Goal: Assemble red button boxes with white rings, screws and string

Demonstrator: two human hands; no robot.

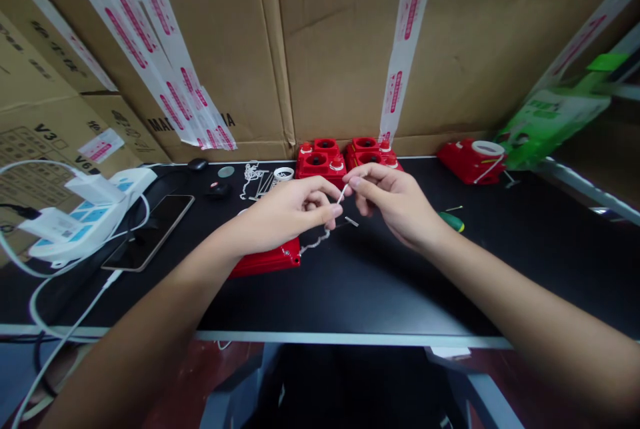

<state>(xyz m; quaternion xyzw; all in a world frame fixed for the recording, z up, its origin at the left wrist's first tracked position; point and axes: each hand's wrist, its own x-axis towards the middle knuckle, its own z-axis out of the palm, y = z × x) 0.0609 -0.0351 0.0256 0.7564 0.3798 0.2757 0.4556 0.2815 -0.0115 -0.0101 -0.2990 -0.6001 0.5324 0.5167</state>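
Note:
Above the middle of the black table, my left hand [295, 208] and my right hand [393, 199] are close together, fingertips pinched. A short stretch of white cord [343, 194] runs between them, with one end in each pinch. Under my left wrist lies a red plastic housing [273, 260], partly covered by my arm. From its right corner a twisted pale cord [314, 244] leads up toward my left fingers. Just beneath the hands, a small metal bar [352, 221] rests on the table.
Red housings [320, 162] stand at the back by the cardboard; another red unit [467, 166] sits right, near a green package [550, 119]. A green-handled screwdriver [453, 221] lies by my right forearm. Left are a phone [150, 232], a power strip [93, 212] and loose cables.

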